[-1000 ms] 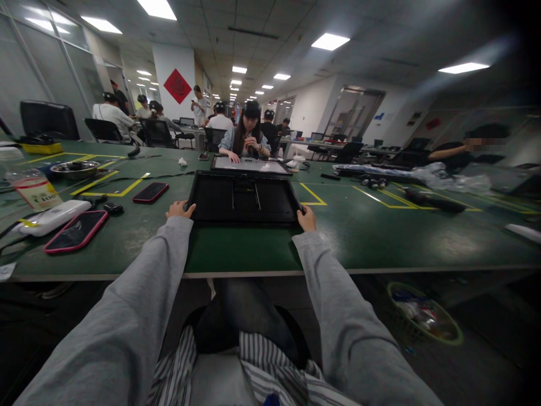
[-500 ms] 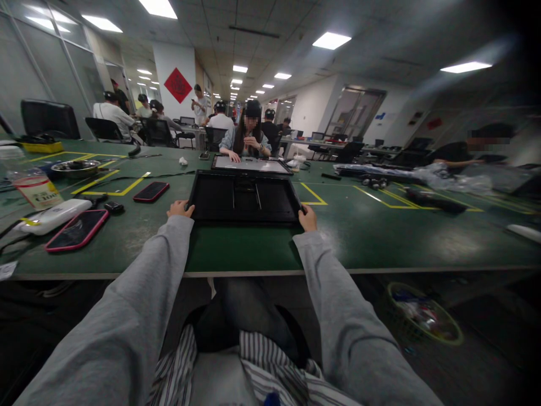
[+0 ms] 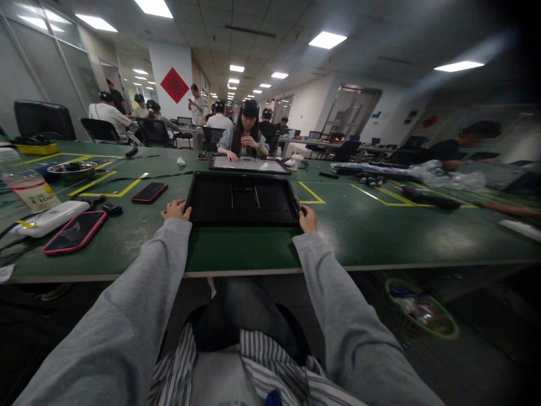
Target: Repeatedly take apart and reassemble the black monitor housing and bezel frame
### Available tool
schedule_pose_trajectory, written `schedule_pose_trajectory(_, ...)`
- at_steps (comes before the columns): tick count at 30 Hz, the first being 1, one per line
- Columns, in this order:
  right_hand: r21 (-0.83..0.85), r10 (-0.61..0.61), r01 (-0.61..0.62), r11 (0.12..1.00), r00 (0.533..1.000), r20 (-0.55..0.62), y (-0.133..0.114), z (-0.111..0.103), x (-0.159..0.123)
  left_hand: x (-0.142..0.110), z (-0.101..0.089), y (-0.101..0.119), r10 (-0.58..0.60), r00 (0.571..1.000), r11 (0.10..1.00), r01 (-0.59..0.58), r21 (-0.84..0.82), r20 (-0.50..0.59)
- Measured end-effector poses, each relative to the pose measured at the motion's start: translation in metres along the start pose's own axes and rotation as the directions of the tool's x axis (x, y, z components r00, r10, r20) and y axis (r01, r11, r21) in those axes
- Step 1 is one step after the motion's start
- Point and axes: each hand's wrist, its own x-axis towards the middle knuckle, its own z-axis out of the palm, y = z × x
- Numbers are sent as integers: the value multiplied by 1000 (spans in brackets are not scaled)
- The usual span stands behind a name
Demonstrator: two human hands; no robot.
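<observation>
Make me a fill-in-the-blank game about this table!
The left grip and right grip hold opposite ends of a rectangular shell coloured ____.
The tape marking the tabletop is coloured ____.
The labelled plastic bottle stands toward the person's ____ side.
The person's own sleeves are coloured ____.

Missing words: black; yellow; left; gray.

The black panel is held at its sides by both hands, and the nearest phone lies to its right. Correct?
One slip: the nearest phone lies left of the black panel, as the head view shows. The left hand and right hand do hold its sides.
</observation>
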Motion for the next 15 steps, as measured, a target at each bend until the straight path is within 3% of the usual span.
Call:
schedule_pose_trajectory(5,44,-19,18,999,1000,13,-11,-5,-4,5,10,-1,-67,998,997,67,42,4)
schedule_pose_trajectory(15,49,2,-3,999,999,37,-15,-7,-6,11,22,-7,-92,996,994,91,63,13)
